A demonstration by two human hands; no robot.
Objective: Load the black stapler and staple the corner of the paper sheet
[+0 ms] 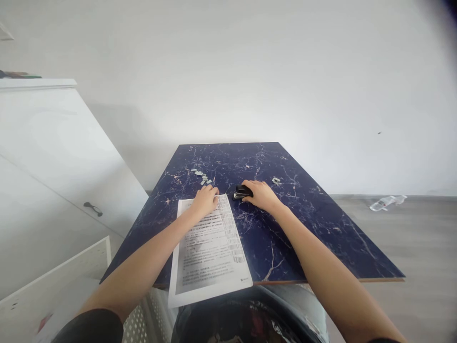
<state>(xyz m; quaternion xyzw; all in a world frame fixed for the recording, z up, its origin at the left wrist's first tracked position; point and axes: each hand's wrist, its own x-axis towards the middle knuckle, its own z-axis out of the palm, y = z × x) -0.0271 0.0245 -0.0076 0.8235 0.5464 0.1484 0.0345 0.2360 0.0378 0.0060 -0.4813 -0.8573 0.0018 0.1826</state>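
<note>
A printed paper sheet [210, 247] lies on the dark blue marble table [303, 224], its near end hanging over the front edge. My left hand [205, 200] rests on the sheet's far edge, fingers curled, pinching the top of the paper. My right hand [260, 194] lies over a black stapler [242, 192] just to the right of the sheet's top corner and grips it. Several small strips of staples [202, 176] are scattered beyond my left hand. One more small strip [276, 180] lies past my right hand.
A white cabinet [53, 162] with a dark handle [93, 208] stands at the left, close to the table. A white board [53, 281] leans below it. A crushed plastic bottle [387, 202] lies on the grey floor at the right. A white wall is behind.
</note>
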